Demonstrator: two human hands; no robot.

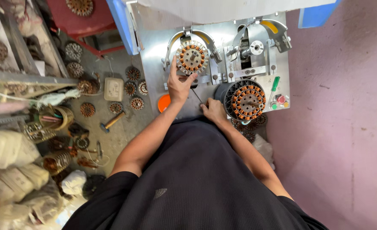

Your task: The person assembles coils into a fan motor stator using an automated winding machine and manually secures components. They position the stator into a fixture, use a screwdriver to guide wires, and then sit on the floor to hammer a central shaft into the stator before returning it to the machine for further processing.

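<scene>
A round stator with orange copper coils (191, 57) sits in the left station of a grey metal winding machine (154, 47). My left hand (177, 85) reaches up to it, with the thumb and fingers touching its lower edge. My right hand (214, 110) rests at the machine's front edge and pinches a thin wire (197, 96) that runs up toward the stator. Just right of that hand stands a second wound stator on a black ribbed holder (246, 100).
An orange disc (164, 103) lies at the machine's front left. Coloured buttons (280, 102) and a green-handled tool (275, 83) are on its right side. Several wound stators (133, 87), a white switch box (114, 88) and a hammer (111, 122) lie on the floor left. A pink wall (337, 106) is right.
</scene>
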